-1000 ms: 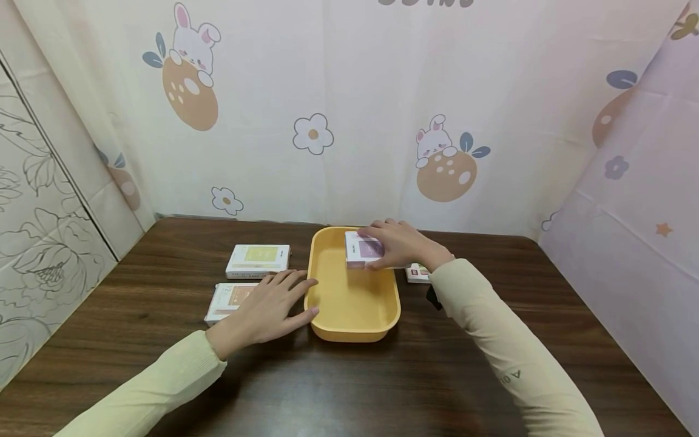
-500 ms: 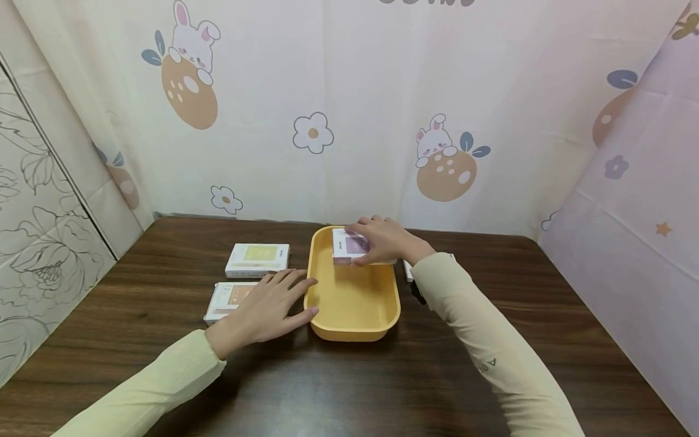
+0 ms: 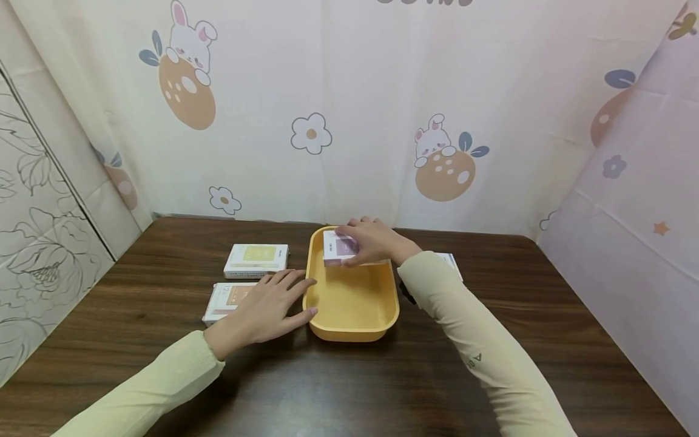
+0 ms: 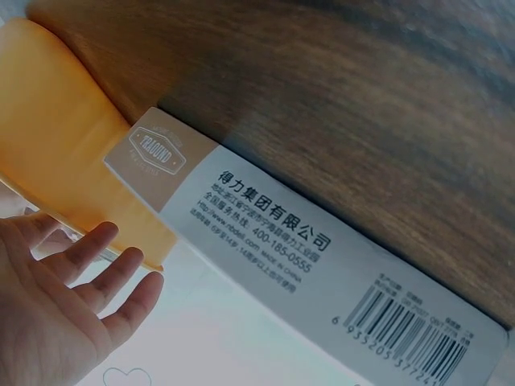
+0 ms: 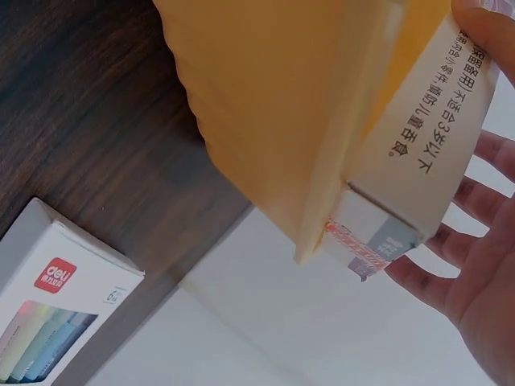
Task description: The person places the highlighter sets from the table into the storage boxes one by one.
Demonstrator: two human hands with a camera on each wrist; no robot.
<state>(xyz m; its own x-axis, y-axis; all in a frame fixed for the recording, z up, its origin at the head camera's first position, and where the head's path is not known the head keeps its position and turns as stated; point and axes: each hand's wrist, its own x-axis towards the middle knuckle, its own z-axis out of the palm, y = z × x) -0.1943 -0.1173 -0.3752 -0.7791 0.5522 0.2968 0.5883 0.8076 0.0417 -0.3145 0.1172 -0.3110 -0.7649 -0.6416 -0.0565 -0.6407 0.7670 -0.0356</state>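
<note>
My right hand (image 3: 371, 241) grips a white box with a purple panel (image 3: 332, 249), thumb on the near side and fingers over the far side. The box is over the far part of a yellow plastic tray (image 3: 355, 312); in the right wrist view its printed side (image 5: 422, 137) overlaps the tray rim. My left hand (image 3: 267, 308) lies at the tray's left rim with its fingers loosely spread and holds nothing. Beneath that hand, partly hidden, is a white box with an orange panel (image 3: 222, 301); its barcoded side (image 4: 265, 233) fills much of the left wrist view.
A white box with a yellow-green panel (image 3: 256, 260) lies left of the tray. To the tray's right, a box of coloured pens (image 5: 68, 293) is partly hidden by my right sleeve (image 3: 437, 291). A patterned curtain (image 3: 360, 121) hangs behind the dark wooden table (image 3: 338, 388).
My right hand has carried the purple-panelled box leftward over the tray, with its forearm following. The left hand stays at the left rim.
</note>
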